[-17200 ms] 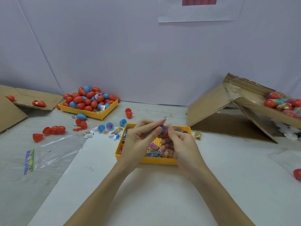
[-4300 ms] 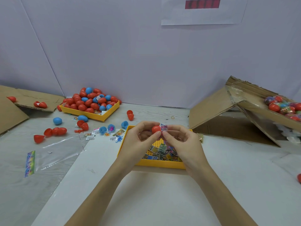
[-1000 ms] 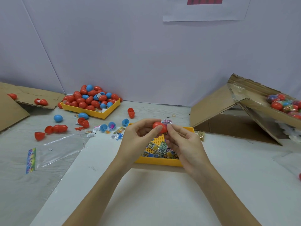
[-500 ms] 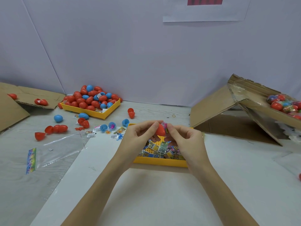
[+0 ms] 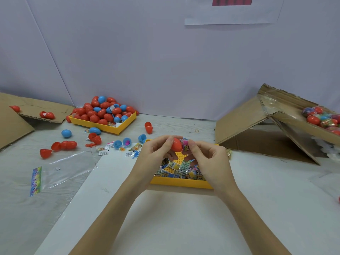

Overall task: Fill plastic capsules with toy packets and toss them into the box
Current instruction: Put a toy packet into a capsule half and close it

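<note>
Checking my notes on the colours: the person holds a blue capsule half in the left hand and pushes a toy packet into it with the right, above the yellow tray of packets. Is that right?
Not quite: the head view shows the capsule half is red, not blue. The rest stands: the left hand holds it, the right hand pushes a toy packet into it, above the yellow tray of packets.

The counter point(image 5: 184, 227) carries a white sheet point(image 5: 165, 218) at the near middle, with a yellow tray of packets point(image 5: 181, 183) on it. Far left stands a second yellow tray point(image 5: 103, 127) heaped with capsules. Loose capsule halves point(image 5: 60, 146) and a clear bag point(image 5: 60, 172) lie left; a tilted cardboard box point(image 5: 266, 133) sits right.
</note>
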The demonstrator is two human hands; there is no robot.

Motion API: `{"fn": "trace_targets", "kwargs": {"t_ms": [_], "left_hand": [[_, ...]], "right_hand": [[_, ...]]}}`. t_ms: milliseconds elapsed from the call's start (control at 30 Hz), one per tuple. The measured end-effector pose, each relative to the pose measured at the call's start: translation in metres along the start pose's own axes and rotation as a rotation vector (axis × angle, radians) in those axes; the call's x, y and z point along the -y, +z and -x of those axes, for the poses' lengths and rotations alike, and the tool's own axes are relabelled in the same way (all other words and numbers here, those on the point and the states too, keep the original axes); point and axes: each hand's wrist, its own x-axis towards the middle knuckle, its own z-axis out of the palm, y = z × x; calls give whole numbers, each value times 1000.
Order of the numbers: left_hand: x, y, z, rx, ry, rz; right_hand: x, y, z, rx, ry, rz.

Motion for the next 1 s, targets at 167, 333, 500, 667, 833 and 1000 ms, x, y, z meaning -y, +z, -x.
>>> {"fn": "trace_targets", "kwargs": {"t_ms": [167, 333, 500, 667, 833, 1000], "left_hand": [[1, -1, 0, -4, -2, -29], [2, 0, -2, -22, -4, -32], [3, 0, -2, -49, 7, -59], [3, 3, 0, -78, 33, -67], [1, 6, 3, -97, 69, -29], [3, 9, 3, -106, 79, 30]], "right_hand": [[-1, 0, 1, -9, -32, 42], [-2, 0, 1, -14, -68, 88], [-2, 0, 2, -7, -102, 133], [-3, 2, 1, 20, -56, 33], [-2, 3, 2, -21, 5, -62], [1, 2, 2, -51, 8, -59]]}}
